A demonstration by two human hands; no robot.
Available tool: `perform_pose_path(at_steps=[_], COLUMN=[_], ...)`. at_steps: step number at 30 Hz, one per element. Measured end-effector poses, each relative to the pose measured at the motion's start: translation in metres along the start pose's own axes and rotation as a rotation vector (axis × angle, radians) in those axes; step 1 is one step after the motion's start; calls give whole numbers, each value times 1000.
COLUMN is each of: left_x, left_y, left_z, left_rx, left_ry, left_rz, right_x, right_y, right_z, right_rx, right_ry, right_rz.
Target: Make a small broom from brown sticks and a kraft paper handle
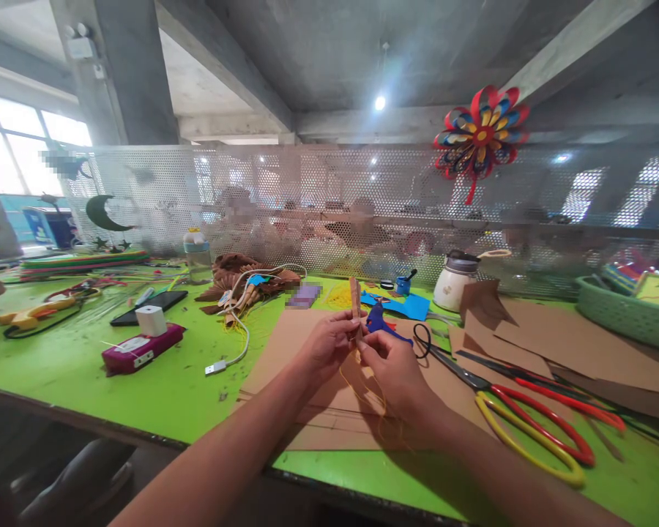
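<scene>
My left hand (pixel 329 342) is closed round a narrow folded strip of brown card (pixel 354 294), which stands nearly upright. Pressed together at the strip's lower end are the fingers of my right hand (pixel 394 366). Thin yellow thread (pixel 383 402) trails from between the hands. Under them lies a flat sheet of brown cardboard (pixel 318 433). Just behind my right hand is a blue glue gun (pixel 380 319), partly hidden. Large scissors (pixel 519 417) with red and yellow handles lie to the right, beside a second pair of red-handled scissors (pixel 571 402).
On the left are a maroon power strip (pixel 143 350) with a white plug, a phone (pixel 149 307) and a yellow glue gun (pixel 36 313). A brown crumpled paper piece (pixel 247 282), white jar (pixel 455 284) and green basket (pixel 626 315) stand behind. Perforated panel (pixel 318 190) borders the table.
</scene>
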State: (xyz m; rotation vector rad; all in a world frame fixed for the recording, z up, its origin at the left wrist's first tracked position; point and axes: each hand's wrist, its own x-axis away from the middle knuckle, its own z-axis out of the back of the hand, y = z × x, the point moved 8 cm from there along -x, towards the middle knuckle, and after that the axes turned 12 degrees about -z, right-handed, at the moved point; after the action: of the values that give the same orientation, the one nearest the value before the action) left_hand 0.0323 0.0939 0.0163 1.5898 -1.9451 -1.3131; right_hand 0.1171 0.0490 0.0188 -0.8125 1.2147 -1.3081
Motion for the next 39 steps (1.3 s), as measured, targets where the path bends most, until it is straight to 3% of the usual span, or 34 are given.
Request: perform_pose_path(at_steps=[6, 16, 25, 35, 39], left_x=[-4, -6, -4, -6, -8], left_y=[-1, -2, -4, -7, -6], left_z=[1, 6, 3, 13, 13], left_rx=[116, -66, -72, -51, -53], left_ry=[24, -18, 11, 72, 65], left_rz=[6, -56, -80, -81, -98], right_x=[-1, -1, 1, 1, 6], right_y=[4, 3, 5, 8, 5], right_z=[-1, -1, -3, -2, -7], right_rx=[-17, 29, 68, 48, -103], right_ry=[-5, 9, 18, 42, -78], right_rz=[2, 21, 36, 23, -43])
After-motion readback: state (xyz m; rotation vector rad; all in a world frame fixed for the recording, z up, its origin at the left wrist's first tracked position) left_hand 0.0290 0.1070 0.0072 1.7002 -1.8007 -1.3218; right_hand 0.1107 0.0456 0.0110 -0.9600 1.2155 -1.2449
